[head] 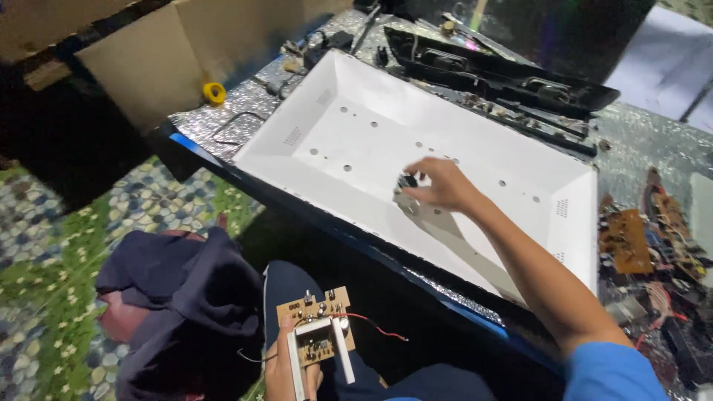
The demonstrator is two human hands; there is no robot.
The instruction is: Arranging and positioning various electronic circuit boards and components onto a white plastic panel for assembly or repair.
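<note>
We are gripping one small brown circuit board in our left hand, down over our lap, with two white bars lying across it and one red wire trailing off to the right. Our right hand is reaching into one large white tray-like panel on the table, fingers pinching one small dark part near the panel's middle. Beyond the panel one long black frame is lying. To the right a pile of brown boards is sitting; we cannot count them. One yellow tape roll is resting at the table's left corner.
</note>
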